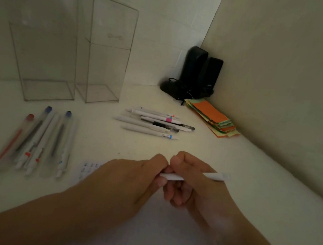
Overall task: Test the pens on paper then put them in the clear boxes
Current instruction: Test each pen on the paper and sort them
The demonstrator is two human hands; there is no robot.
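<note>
1. a white pen (209, 176) lies almost level between both hands, above the near middle of the white table (269, 196), its right end sticking out past the right hand.
2. the right hand (190, 178) has fingers and thumb curled round the pen's barrel, gripping it.
3. the left hand (131, 177) meets the pen's left end, its fingertips pinched on that end; the exact hold is partly hidden behind the knuckles.
4. taking the held pen as landmark: just to its left, half hidden under the left wrist, a small printed paper (87, 169) lies flat on the table.
5. beyond the pen, a loose cluster of white and dark pens (152, 122) lies on the table, pointing sideways.
6. far left of the pen, a blurred row of clear-barrelled pens (40, 142) with blue and red caps lies lengthwise.
7. beyond and left of the pen, two tall clear boxes (106, 54) stand upright side by side near the back wall, with nothing visible inside.
8. beyond and right of the pen, a stack of coloured paper slips (212, 117), orange on top, lies against the right wall (285, 66).
9. further back in the corner, two black speakers (201, 72) stand with a bundle of dark cable at their base.
10. the room is dim; pale walls meet in that corner, and the tabletop is plain and off-white.
</note>
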